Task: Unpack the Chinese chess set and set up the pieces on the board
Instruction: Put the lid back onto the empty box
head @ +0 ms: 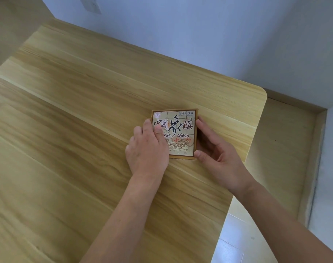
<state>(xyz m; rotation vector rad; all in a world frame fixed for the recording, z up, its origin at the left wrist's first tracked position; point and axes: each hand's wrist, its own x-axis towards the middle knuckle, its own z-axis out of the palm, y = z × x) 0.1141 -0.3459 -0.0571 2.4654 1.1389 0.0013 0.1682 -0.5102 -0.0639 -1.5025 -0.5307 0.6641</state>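
Hands, left hand (146,149) and right hand (217,149), grip chess box (179,128) on wooden table (76,111) near wall (199,35).

Left hand (147,149) covers chess box (178,130) lettering; small print perhaps illegible.

The desk (76,130) is left bare to the left, while the box (181,130) is flanked by both hands.

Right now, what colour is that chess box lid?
Pale tan with black lettering, on the chess box; the head view shows it.
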